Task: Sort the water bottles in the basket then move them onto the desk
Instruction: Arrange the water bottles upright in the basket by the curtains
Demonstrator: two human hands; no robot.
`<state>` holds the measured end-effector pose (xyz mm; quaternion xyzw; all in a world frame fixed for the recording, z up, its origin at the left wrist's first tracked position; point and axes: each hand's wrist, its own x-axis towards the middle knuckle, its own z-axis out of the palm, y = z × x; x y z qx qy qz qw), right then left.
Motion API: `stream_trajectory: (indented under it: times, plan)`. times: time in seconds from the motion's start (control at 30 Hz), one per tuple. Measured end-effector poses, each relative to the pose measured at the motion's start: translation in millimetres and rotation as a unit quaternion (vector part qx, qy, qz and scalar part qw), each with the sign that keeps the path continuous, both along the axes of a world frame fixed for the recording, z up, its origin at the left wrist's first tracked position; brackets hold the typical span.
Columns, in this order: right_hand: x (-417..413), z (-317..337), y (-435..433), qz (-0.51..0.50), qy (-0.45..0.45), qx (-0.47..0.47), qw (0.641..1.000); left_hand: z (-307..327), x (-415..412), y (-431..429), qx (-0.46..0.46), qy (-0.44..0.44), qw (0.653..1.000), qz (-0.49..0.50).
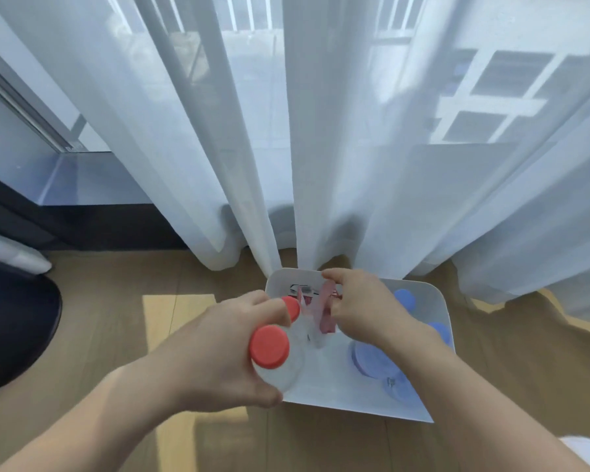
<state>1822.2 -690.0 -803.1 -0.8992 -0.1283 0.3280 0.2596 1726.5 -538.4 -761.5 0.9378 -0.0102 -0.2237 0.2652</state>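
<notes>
A white basket [419,408] stands on the wooden floor below me, against the curtain. My left hand [225,349] grips two clear bottles with red caps [269,347] at the basket's left edge; the second red cap [292,308] shows past my fingers. My right hand [361,308] reaches into the basket and holds a clear bottle with a red-pink label [322,315]. Blue-capped bottles stand in the basket's right half: a large blue cap [372,361] and smaller blue caps [404,298] beside my right wrist.
White sheer curtains [321,148] hang right behind the basket and touch its far rim. A dark rounded object [14,328] sits on the floor at the left. Bare wooden floor [116,301] lies left of and in front of the basket.
</notes>
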Motion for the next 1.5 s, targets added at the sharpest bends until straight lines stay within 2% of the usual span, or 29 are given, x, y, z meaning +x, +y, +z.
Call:
stream_trajectory:
  times: [0.27, 0.43, 0.53, 0.7, 0.8, 0.87, 0.93, 1.07, 1.2, 1.27, 1.33, 1.4, 1.43, 1.5]
  plan:
    - [12, -1, -12, -0.072, 0.083, 0.024, 0.994, -39, -6, -13, 0.030, -0.007, 0.999, 0.009]
    - [27, 11, -38, -0.089, -0.012, 0.010, 0.996, -51, -6, -18, 0.130, 0.022, 0.991, -0.040]
    - [33, 16, -55, -0.096, -0.035, 0.000, 0.995, -52, -2, -18, 0.198, 0.051, 0.977, -0.054]
    - [22, 23, -67, 0.023, -0.006, -0.128, 0.991, -26, 12, -33, 0.276, 0.039, 0.955, -0.105]
    - [-4, 11, -64, 0.138, 0.030, -0.237, 0.961, -3, 25, -51, 0.273, -0.024, 0.959, -0.079]
    - [-18, -6, -64, 0.158, 0.001, -0.245, 0.957, 4, 37, -55, 0.264, -0.084, 0.959, -0.053]
    - [-22, -19, -69, 0.132, -0.053, -0.224, 0.964, 5, 46, -57, 0.236, -0.111, 0.965, -0.027]
    - [-22, -27, -78, 0.059, -0.085, -0.157, 0.982, 3, 56, -59, 0.193, -0.130, 0.972, 0.000]
    - [-19, -5, -86, 0.050, -0.139, -0.096, 0.984, -1, 57, -55, 0.168, -0.128, 0.977, -0.002]
    - [-13, 18, -94, 0.060, -0.182, -0.018, 0.981, 1, 58, -52, 0.112, -0.069, 0.991, -0.010]
    - [-6, 45, -102, 0.026, -0.202, 0.100, 0.974, 3, 59, -52, 0.038, 0.028, 0.999, -0.026]
    - [-2, 72, -105, -0.063, -0.171, 0.257, 0.949, 5, 59, -56, -0.039, 0.103, 0.993, -0.049]
    - [-1, 82, -105, -0.105, -0.137, 0.349, 0.921, 7, 60, -57, -0.081, 0.118, 0.988, -0.058]
    - [5, 95, -104, -0.195, -0.069, 0.512, 0.834, 16, 61, -60, -0.193, 0.131, 0.971, -0.047]
